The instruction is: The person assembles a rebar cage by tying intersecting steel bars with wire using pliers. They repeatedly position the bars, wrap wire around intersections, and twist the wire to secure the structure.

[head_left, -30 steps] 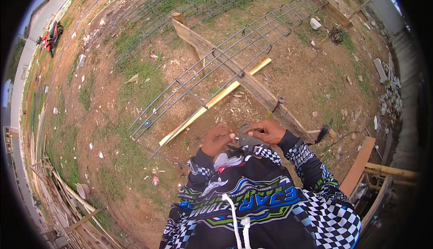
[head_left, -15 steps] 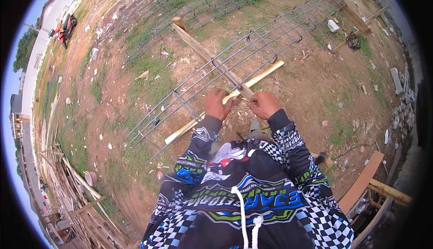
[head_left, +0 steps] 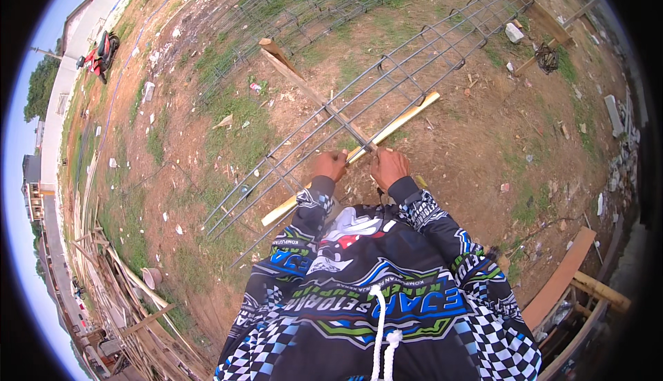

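We see the steel-bar cage [head_left: 380,67] lying across a wooden plank [head_left: 301,84], which seems to serve as a rest keeping the bars off the ground, with a pale wooden strip [head_left: 420,110] below. Our left hand [head_left: 331,165] is half curled beside the nearest bar, and our right hand [head_left: 389,166] is bent inward over the plank, likely set so close because both reach the same crossing; we cannot tell whether either grips anything.
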A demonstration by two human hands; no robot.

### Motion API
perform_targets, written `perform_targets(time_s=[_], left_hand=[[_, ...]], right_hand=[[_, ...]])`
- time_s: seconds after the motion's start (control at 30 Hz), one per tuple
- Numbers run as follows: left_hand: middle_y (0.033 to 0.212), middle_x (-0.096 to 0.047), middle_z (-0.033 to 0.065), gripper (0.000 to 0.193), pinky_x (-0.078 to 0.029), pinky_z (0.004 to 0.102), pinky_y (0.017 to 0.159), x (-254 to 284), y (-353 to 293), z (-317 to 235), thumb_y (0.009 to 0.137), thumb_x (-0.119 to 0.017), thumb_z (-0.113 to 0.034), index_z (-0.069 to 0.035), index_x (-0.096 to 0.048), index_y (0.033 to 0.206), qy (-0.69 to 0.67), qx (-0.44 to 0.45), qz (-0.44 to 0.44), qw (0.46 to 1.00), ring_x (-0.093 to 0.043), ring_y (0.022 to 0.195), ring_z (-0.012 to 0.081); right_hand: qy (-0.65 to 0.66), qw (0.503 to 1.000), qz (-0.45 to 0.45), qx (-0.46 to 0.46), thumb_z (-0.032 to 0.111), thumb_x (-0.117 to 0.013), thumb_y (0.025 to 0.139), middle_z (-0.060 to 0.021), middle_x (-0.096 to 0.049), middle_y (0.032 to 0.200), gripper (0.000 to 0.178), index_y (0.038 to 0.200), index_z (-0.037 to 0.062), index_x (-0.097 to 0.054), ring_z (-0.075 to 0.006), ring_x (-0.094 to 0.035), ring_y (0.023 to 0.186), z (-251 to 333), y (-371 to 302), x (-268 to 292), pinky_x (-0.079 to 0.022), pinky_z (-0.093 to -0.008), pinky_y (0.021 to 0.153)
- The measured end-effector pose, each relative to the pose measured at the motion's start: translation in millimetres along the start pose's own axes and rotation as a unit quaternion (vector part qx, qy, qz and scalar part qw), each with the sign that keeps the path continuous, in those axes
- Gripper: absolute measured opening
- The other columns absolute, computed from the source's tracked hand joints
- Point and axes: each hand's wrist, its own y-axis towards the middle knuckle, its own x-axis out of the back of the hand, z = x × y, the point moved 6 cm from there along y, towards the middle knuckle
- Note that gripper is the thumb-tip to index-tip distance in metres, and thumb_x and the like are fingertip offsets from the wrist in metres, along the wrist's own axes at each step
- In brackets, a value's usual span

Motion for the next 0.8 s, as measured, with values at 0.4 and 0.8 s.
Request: perform_targets(time_s=[0.4, 0.8], left_hand=[[0.073, -0.070, 0.0115, 0.048, -0.049, 0.0275, 0.043, -24.5, 14.8, -52.3, 0.087, -0.066, -0.041, 0.007, -0.071, 0.087, -0.173, 0.021, 0.104, 0.979, -0.063, 0.048, 0.0153], [0.060, -0.067, 0.0096, 0.045, -0.048, 0.0320, 0.047, -19.6, 12.5, -65.2, 0.083, -0.069, -0.043, 0.001, -0.074, 0.076, -0.064, 0.028, 0.041, 0.997, -0.058, 0.046, 0.0155]], right_hand=[[0.040, 0.992, -0.112, -0.034, 0.017, -0.055, 0.085, -0.0247, -0.063, 0.071, 0.023, 0.102, 0.0018, -0.054, -0.0424, -0.062, 0.065, -7.3, -43.2, -9.2, -0.048, -0.0521, 0.061], [0.066, 0.997, -0.033, 0.025, 0.016, -0.053, 0.082, -0.0253, -0.063, 0.072, 0.021, 0.096, 0.0032, -0.062, -0.0441, -0.062, 0.069, 3.4, -40.7, 1.0, -0.049, -0.0531, 0.067]])
